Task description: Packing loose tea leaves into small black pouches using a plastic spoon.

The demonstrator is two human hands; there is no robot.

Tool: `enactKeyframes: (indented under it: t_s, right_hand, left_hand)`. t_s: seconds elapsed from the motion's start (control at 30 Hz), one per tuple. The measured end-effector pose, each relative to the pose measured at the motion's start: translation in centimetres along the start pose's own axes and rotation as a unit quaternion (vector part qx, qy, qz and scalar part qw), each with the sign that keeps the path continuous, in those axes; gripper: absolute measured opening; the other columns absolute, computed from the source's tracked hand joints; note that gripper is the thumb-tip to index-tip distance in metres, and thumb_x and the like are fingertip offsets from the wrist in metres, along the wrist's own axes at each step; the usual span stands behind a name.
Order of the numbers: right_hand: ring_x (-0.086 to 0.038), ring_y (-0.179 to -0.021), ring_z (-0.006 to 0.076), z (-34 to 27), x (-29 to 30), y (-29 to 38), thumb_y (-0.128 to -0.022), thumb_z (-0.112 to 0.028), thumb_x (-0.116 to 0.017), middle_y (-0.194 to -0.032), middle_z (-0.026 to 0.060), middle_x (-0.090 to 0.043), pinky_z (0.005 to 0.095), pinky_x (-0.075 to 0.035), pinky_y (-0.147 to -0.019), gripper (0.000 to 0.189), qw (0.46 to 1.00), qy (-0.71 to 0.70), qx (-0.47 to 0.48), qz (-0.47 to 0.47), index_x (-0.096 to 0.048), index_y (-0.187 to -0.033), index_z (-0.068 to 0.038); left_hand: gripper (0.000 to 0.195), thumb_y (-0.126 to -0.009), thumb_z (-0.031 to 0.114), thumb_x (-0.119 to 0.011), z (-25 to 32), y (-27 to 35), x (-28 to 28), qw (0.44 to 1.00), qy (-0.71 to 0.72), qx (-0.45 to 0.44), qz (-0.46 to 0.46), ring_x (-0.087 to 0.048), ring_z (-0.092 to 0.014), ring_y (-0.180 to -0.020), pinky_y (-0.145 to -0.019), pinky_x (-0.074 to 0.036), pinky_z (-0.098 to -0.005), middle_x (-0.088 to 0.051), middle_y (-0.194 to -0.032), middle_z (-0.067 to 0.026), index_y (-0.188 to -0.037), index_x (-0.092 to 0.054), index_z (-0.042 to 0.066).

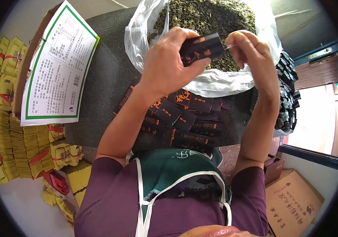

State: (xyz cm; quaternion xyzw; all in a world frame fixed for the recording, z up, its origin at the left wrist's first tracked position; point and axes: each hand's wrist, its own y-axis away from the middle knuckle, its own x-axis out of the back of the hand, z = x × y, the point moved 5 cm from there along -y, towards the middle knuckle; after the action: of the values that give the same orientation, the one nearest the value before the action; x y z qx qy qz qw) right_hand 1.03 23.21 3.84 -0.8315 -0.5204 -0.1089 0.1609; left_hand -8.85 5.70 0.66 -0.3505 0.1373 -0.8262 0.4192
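My left hand (170,57) grips a small black packet (201,49) with orange print, thumb below and fingers above. The packet lies sideways over a clear plastic bag (222,81) full of dried tea leaves (204,14). To its right, my right hand (247,49) pinches a thin pale strip (230,46) close to the packet's right end. What the strip belongs to is too small to tell. Beneath my forearms, several flat black packets (180,115) with orange print lie overlapping on the dark table (103,59).
A cardboard box with a white, green-bordered printed panel (58,68) stands at the left. Beyond it are stacked yellow packets (9,97) tied with red bands. At the right, a basket (255,100) holds many black packets (286,89). A cardboard carton (293,201) sits lower right.
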Motion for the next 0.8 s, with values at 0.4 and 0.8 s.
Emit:
enactKeyframes:
  t_s: [0.4, 0.8]
  right_hand:
    - [-0.049, -0.066, 0.0083, -4.6, -0.9, 2.2, -0.098, -0.011, -0.056, -0.076, 0.0049, -0.056, 0.0259, -0.041, -0.059, 0.014, 0.982, 0.147, 0.119, 0.012, -0.065, -0.101, -0.001]
    - [-0.055, -0.079, 0.0097, -6.7, 1.4, 4.0, -0.097, -0.003, -0.058, -0.089, 0.0044, -0.062, 0.0237, -0.044, -0.072, 0.016, 0.898, 0.263, 0.312, 0.163, -0.068, -0.109, 0.000]
  left_hand:
    - [0.052, -0.076, 0.024, -0.081, -0.7, 0.2, -1.1, 0.976, 0.197, 0.095, 0.001, -0.065, -0.016, -0.088, -0.081, -0.053, -0.0304, -0.069, -0.096, -0.0138, -0.113, -0.059, -0.006]
    - [0.048, -0.080, 0.024, -0.079, -0.1, 0.2, -0.6, 0.949, 0.299, 0.103, -0.002, -0.060, -0.008, -0.085, -0.076, -0.050, -0.0245, -0.066, -0.094, -0.0071, -0.114, -0.059, -0.004]
